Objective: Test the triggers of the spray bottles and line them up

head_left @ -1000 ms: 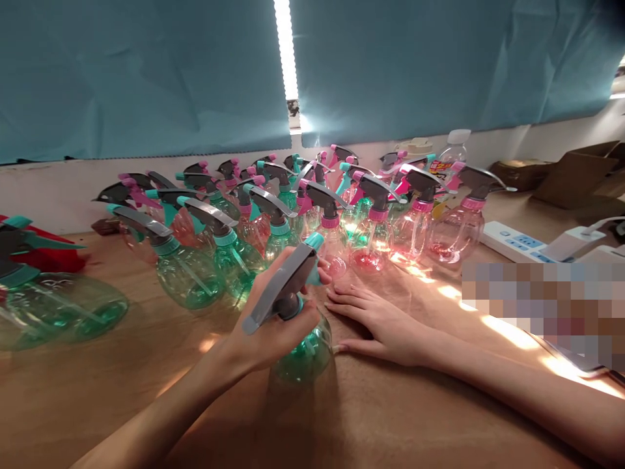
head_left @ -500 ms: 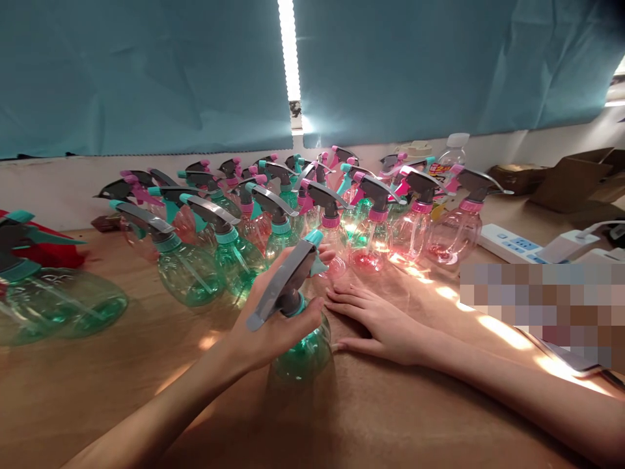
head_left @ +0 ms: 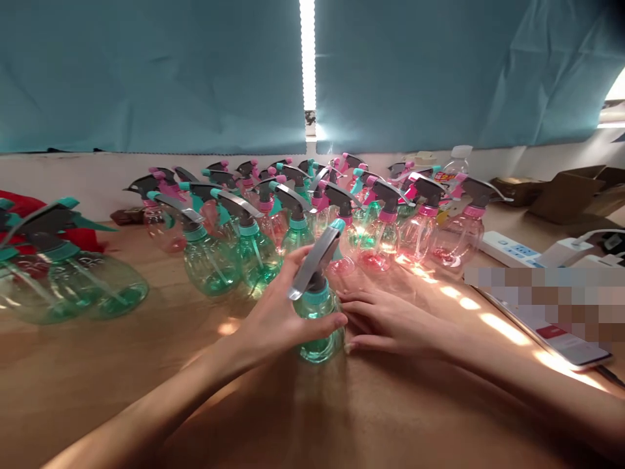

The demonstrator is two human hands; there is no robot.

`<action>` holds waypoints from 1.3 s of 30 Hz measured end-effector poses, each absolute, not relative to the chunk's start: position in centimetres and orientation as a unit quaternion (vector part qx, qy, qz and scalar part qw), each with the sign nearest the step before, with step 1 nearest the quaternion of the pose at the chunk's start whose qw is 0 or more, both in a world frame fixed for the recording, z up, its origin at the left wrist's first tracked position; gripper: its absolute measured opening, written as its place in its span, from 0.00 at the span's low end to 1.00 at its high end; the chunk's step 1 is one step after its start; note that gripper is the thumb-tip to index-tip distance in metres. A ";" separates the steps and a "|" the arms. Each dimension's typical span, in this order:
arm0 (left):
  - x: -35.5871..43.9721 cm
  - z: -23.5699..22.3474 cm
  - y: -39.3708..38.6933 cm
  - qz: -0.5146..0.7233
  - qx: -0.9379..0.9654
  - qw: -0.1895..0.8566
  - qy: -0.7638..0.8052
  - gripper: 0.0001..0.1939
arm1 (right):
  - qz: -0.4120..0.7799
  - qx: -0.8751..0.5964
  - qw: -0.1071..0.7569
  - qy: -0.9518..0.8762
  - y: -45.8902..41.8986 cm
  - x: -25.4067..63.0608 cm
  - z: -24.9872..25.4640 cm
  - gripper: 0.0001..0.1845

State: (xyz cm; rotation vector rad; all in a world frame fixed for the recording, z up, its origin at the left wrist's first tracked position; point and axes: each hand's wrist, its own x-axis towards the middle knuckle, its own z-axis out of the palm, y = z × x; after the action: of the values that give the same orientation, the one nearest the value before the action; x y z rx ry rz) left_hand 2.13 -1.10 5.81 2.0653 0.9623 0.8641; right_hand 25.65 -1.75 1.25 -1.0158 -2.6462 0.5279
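Tipping is the likeliest trouble for the green spray bottle [head_left: 319, 348], which stands roughly upright between the two hands; its angled trigger head [head_left: 315, 260] rises over a rounded body, so an uneven push from the left hand [head_left: 273, 319] could rock it. That hand is partly closed around the bottle, thumb across the front and fingers mostly hidden behind; the thin, glossy plastic could slide under a loose grip, or flex under a hard one. The right hand [head_left: 395, 319] lies low and open, palm down on the surface [head_left: 390, 417], fingers spread beside the bottle and apparently holding nothing; a sideways slip could knock the base into its thumb.

Just beyond the hands, pink spray bottles [head_left: 374, 254] crowd close, their levers overlapping; a forward nudge could start a chain of topples, since the levers might snag one another. Two more green bottles [head_left: 212, 267] [head_left: 258, 260] stand beyond the left hand, bulbous and translucent, with pale dip tubes inside and ribbed turquoise collars; farther left, other clear green ones [head_left: 117, 286] show the same swollen shape. Opaque grey plastic forms the smooth, curved levers; the surface looks brown and flat, streaked by bright light. Well right of the right hand lie a white power strip [head_left: 508, 249] and a flat phone [head_left: 586, 352]; beyond them sits a creased, open cardboard box [head_left: 561, 195].
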 end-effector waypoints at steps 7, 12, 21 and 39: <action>-0.8 5.2 -3.5 0.338 0.825 0.272 0.362 0.20 | 0.146 -0.406 0.100 -0.896 -2.2 23.4 3.1 0.14; -6.3 6.0 -4.7 0.318 0.807 0.201 0.456 0.24 | 0.074 -0.430 0.173 -0.883 -1.1 19.4 4.9 0.13; -18.2 7.3 -3.0 0.345 0.705 0.078 0.614 0.25 | -0.014 -0.362 0.320 -0.875 2.8 7.6 11.6 0.14; -19.9 7.6 3.1 0.342 0.684 0.042 0.643 0.41 | -0.088 -0.525 0.184 -0.826 8.1 -0.3 13.5 0.18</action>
State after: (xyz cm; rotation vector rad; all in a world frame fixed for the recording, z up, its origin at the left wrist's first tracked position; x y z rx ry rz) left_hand -19.95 3.10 7.57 2.0936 1.9667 1.0464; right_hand -0.33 8.14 13.45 -1.4806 -2.3295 -0.2468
